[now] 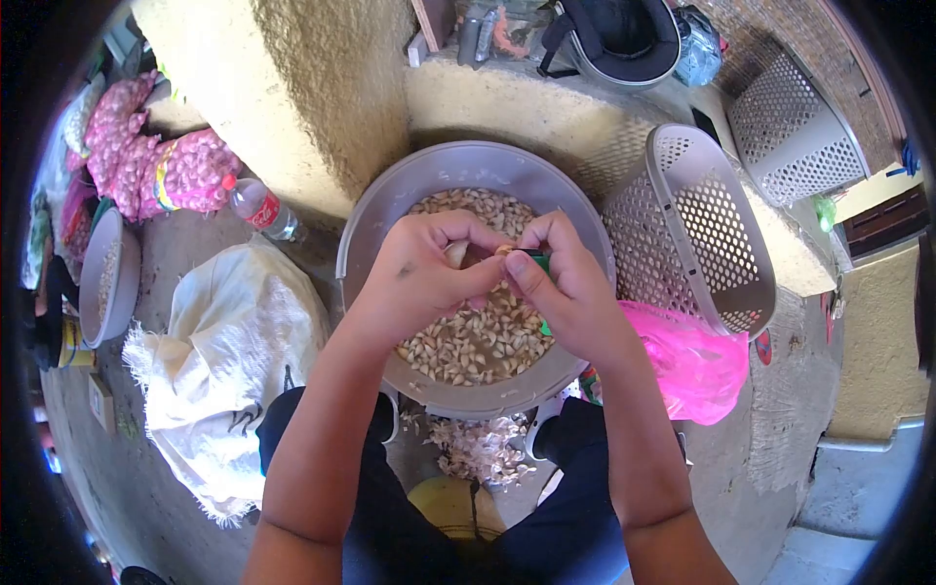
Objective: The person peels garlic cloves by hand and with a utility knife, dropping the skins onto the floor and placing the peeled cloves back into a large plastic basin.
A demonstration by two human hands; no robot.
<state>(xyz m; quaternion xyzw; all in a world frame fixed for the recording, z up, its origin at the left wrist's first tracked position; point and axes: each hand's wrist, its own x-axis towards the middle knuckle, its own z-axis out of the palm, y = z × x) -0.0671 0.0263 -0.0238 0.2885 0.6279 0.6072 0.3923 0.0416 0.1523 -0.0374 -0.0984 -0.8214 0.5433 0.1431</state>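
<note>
A large grey basin [390,190] stands between my knees, with many garlic cloves [468,341] lying in cloudy water. Above its middle, my left hand [419,273] is closed, with a pale garlic clove [455,254] between thumb and fingers. My right hand [570,288] is closed around what looks like a small green-handled knife [540,259]; its blade is mostly hidden. Both hands' fingertips meet at a small brownish bit [504,251]. Loose garlic skins [478,450] are heaped on the floor below the basin's near rim.
A white woven sack [239,331] lies left, near a cola bottle [263,209] and net bags of garlic [195,171]. A smaller basin [109,283] stands far left. To the right are a perforated basket [717,224] and a pink plastic bag [687,366]. A helmet [624,39] rests on the ledge.
</note>
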